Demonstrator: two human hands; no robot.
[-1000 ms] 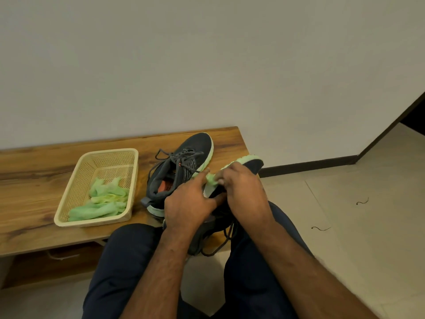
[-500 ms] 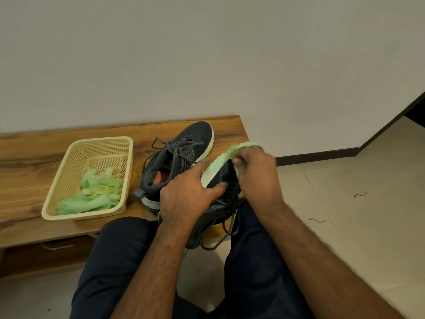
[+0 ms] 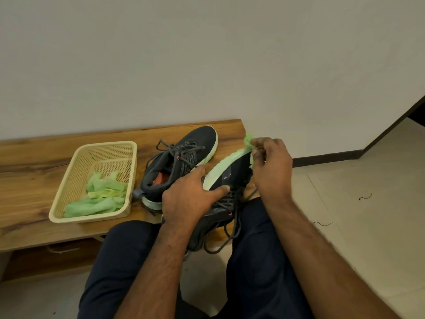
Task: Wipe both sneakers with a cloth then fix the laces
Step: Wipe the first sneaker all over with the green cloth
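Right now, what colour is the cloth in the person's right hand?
Light green, seen in the head view: the cloth pinched by the right hand.

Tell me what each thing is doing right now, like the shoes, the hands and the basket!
Left hand: grips the held sneaker.
Right hand: pinches the green cloth.
Green cloth: bunched at the held sneaker's toe.
Held sneaker: tipped on its side over the lap, laces loose.
Other sneaker: upright on the bench, laces untied.
Basket: on the bench, holding spare cloths.
Bench: against the wall.
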